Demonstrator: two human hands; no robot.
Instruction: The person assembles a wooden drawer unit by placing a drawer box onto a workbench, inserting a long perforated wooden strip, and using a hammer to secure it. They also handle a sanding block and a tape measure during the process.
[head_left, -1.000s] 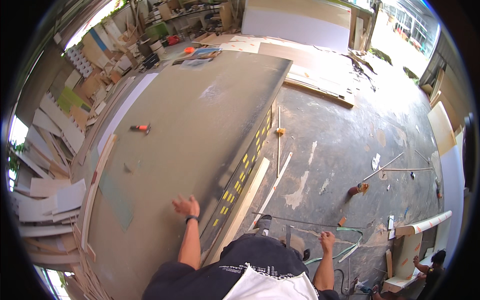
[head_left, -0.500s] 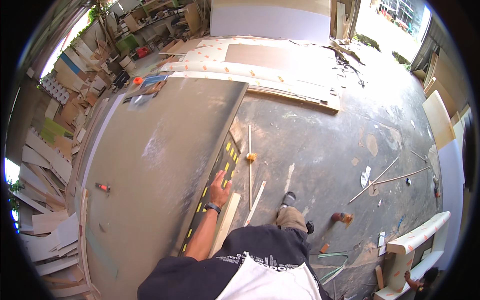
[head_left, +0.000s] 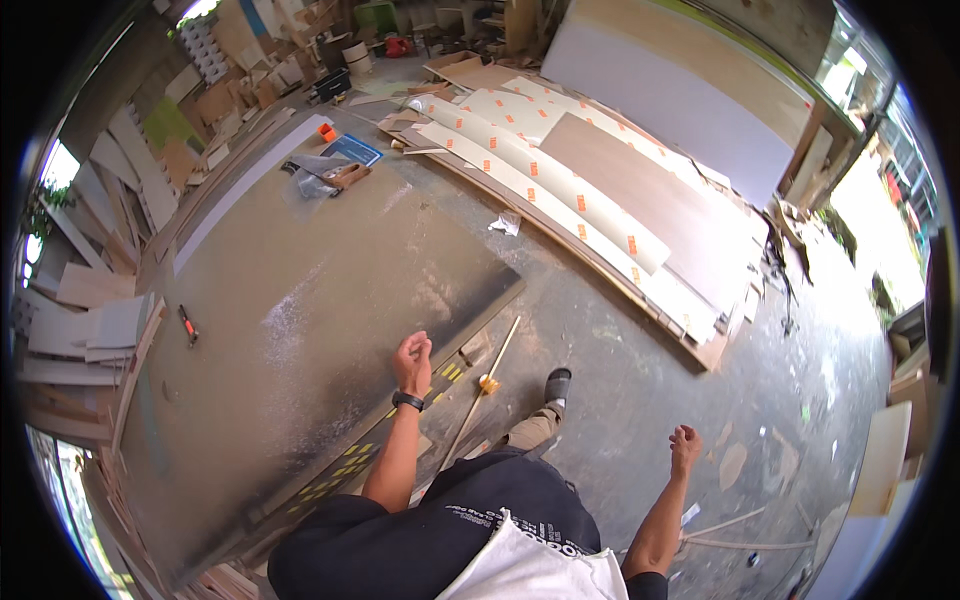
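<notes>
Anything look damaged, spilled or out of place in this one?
Two things. Whitish smears show on the large brown board, uneven against its plain surface; dust or damage, I can't tell. A crumpled white scrap lies on the floor between the board and the stacked sheets, looking like stray litter.

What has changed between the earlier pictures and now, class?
The left hand has moved forward along the large board toward its far right corner; the right hand, out of view a moment ago, shows again. Both look empty. The hammer still lies on the board.
</notes>
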